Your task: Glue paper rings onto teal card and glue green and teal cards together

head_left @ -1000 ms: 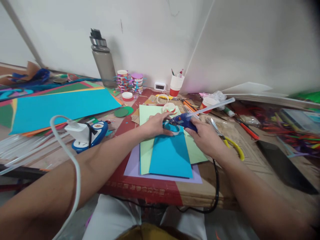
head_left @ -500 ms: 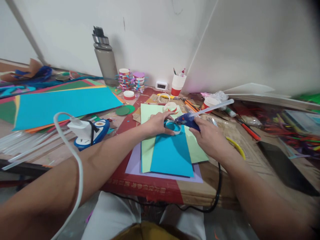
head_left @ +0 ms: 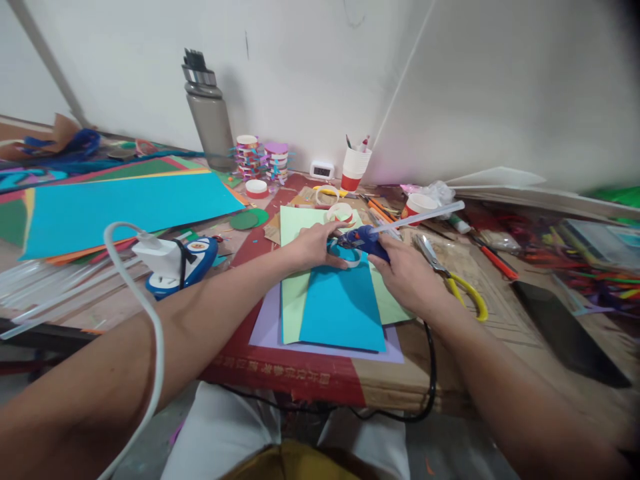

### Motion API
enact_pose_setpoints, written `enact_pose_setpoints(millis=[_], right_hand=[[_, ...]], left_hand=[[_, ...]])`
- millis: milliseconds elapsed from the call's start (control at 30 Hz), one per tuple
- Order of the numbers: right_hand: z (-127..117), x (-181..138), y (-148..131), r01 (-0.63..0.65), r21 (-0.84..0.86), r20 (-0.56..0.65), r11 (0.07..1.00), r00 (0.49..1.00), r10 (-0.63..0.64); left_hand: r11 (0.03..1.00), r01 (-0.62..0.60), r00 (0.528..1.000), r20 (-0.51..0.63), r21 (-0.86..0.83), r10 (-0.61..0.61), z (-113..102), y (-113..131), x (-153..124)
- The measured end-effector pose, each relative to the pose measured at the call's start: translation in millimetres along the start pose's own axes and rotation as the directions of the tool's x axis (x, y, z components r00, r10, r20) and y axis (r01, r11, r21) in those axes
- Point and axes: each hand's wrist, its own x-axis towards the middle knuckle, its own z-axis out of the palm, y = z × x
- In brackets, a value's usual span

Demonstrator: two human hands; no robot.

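A white paper ring [head_left: 354,263] rests on a blue sheet of paper [head_left: 343,307], which lies over light green sheets [head_left: 291,300] and a purple one [head_left: 265,331]. My left hand [head_left: 319,245] pinches the ring's left side between thumb and fingers. In my right hand [head_left: 407,272] is a blue hot glue gun [head_left: 364,240] with a long clear glue stick [head_left: 417,219] jutting from its back. The gun's nozzle is over the ring's far left edge, close to my left fingertips; whether it touches cannot be made out. Just beyond stands another short ring [head_left: 340,213].
Yellow-handled scissors [head_left: 453,277] and a black phone [head_left: 570,333] lie at the right. A power strip [head_left: 185,267] with a white charger sits left, its cable crossing my left forearm. Behind are a grey bottle [head_left: 209,120], stacked paper cups [head_left: 356,167] and a small clock [head_left: 321,170].
My right hand has shifted the glue gun to the left and slightly away, along the ring's far edge. The scissors now show more fully. My left hand stays on the ring.
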Motion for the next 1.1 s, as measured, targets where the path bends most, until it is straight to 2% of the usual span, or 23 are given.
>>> enact_pose_setpoints(millis=[167,433,700,967,1100], right_hand=[[-4.3,-2.7,6.4,-0.025,-0.069,-0.019,0.997,1.000,0.024],[-16.1,-11.8,4.4,-0.021,-0.078,-0.055,0.997,0.998,0.017],[-5.9,-5.8,2.8,0.021,-0.068,-0.026,0.997,0.999,-0.022],[2.2,0.9,-2.3,0.005,0.051,-0.013,0.999,1.000,-0.004],[1.6,0.2,1.4,0.005,0.015,-0.015,1.000,1.000,-0.005]], left_hand=[[0.998,-0.019,1.000,0.015,-0.056,0.019,-0.2,-2.1,-0.4],[0.998,-0.036,0.999,0.012,-0.053,0.037,-1.9,-4.2,-0.2],[0.997,-0.062,0.998,0.002,-0.054,0.062,-1.1,-6.1,-0.4],[0.998,-0.050,0.999,0.001,-0.047,0.051,-1.6,-6.2,0.8],[0.996,-0.050,0.999,0.004,-0.075,0.051,-1.0,-6.5,0.2]])
